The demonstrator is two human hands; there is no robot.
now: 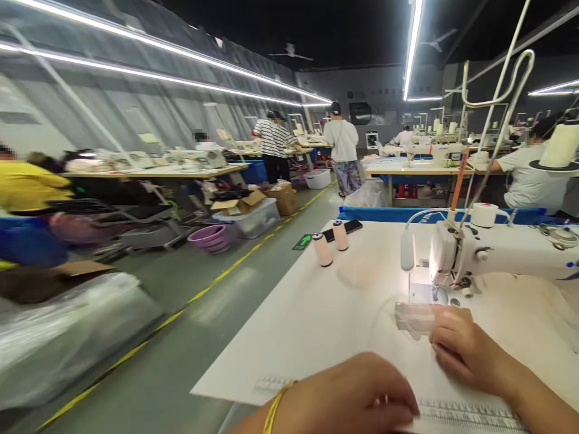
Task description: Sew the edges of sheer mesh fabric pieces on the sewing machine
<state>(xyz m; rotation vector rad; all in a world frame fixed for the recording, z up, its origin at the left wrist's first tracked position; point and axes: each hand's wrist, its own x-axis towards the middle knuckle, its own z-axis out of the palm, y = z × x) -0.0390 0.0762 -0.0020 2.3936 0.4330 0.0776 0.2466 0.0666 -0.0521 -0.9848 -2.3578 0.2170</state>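
Note:
My right hand is closed on one end of a small beige piece of fabric, just in front of the needle area of a white sewing machine. A thin, nearly see-through edge hangs below the fabric. Close to the table's front edge, my left hand, with a yellow band at the wrist, has its fingers curled together. Small pale spots show between those fingers, too blurred to name. A printed measuring scale runs along the white table beside both hands.
Two peach thread cones and a dark phone lie at the table's far left corner. Thread-stand rods rise at right by a cream cone. Left of the aisle are a purple basket and plastic-wrapped goods. Several people work beyond.

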